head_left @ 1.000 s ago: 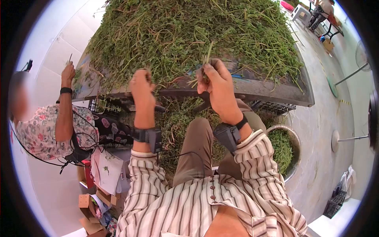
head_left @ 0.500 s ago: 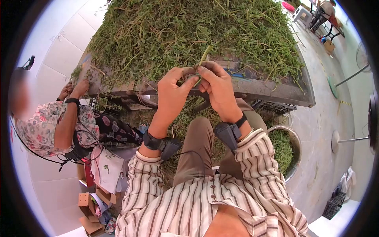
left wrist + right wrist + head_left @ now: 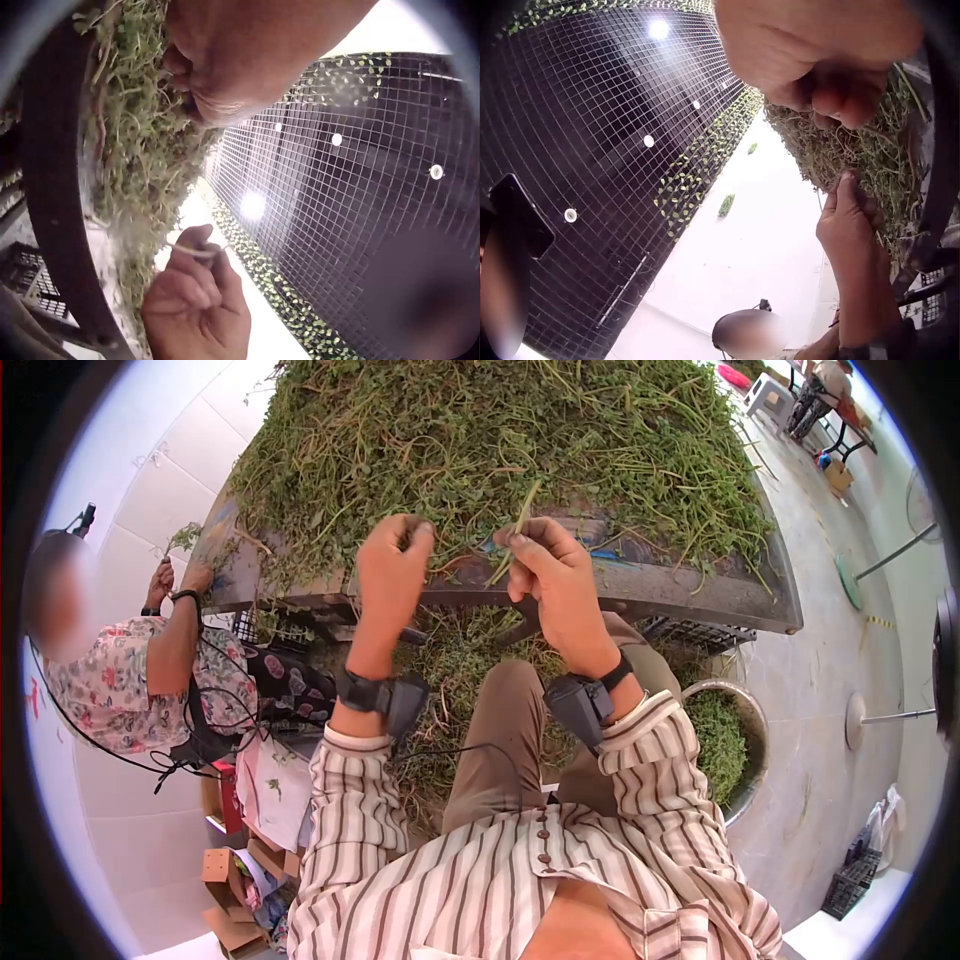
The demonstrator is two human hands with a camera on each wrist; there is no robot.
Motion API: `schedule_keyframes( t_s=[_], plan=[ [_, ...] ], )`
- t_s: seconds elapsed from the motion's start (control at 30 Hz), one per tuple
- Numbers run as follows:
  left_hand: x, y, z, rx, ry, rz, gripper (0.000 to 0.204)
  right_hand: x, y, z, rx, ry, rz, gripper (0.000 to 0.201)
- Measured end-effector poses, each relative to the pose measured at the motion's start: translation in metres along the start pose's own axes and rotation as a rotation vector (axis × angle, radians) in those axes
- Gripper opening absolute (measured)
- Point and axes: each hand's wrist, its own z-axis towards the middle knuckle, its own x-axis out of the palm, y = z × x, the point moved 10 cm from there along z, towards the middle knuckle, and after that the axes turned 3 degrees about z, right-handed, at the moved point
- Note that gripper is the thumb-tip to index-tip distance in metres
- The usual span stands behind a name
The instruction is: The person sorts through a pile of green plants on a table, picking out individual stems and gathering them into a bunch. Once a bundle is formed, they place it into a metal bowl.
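My right hand (image 3: 565, 585) pinches a short green stem (image 3: 530, 500) between thumb and fingers, near the front edge of the table. One end of the stem points up and away, and the other sticks out below the fingers. In the left wrist view the stem (image 3: 193, 253) crosses the right fingertips as a pale strip. To the left, apart from the stem, my left hand (image 3: 392, 565) is raised with curled fingers, and its thumb meets the index finger. No item shows between those fingers. Behind both hands a big heap of leafy green stems (image 3: 480, 450) covers the table.
The dark table edge (image 3: 690, 598) runs just beyond my knees. A round tub (image 3: 757, 760) of greens stands at my right, and more greens (image 3: 450, 700) lie under the table. Another person (image 3: 130, 670) sits at the left, holding a leafy sprig (image 3: 184, 538). Cardboard boxes (image 3: 228, 900) stand lower left.
The left hand came in from the left to the stem at the right fingers, then drew back left. The right hand stays in place with the stem. The neighbour's hands moved too.
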Motion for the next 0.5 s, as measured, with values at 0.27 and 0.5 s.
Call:
schedule_keyframes(
  t_s=[0.27, 0.5],
  plan=[
    [0.04, 0.026, 0.045, 0.204, 0.027, 0.284, 0.035, 0.004, -0.004, 0.002, 0.036, 0.032, 0.053, 0.009],
    [0.063, 0.011, 0.034, 0.256, 0.37, 0.11, 0.019, 0.004, -0.003, 0.002, 0.067, 0.054, 0.012, 0.009]
  ],
)
